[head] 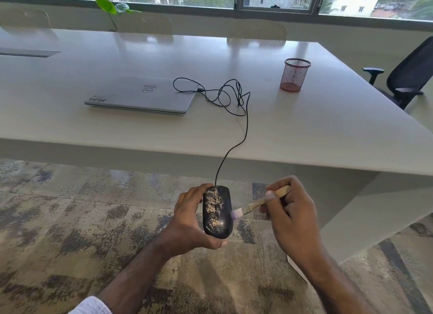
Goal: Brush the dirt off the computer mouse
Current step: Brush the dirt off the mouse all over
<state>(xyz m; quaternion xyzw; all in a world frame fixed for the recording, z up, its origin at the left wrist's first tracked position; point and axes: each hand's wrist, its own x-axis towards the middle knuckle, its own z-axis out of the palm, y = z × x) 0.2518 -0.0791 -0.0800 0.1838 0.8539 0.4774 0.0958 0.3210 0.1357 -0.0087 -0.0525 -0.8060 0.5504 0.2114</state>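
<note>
A black wired computer mouse (218,213) with pale dirt speckled along its top is held in the air below the table's front edge. My left hand (191,220) grips it from the left and underneath. My right hand (289,215) pinches a small wooden-handled brush (260,203), whose pale bristles touch the mouse's right side. The mouse's black cable (234,98) runs up over the table edge and loops to the closed silver laptop (143,95).
The white table (304,130) stretches ahead, with a red mesh pen cup (294,75) at the right. A black office chair (407,76) stands at the far right. Pale chairs and a green plant (112,8) line the far side. Patterned carpet lies below.
</note>
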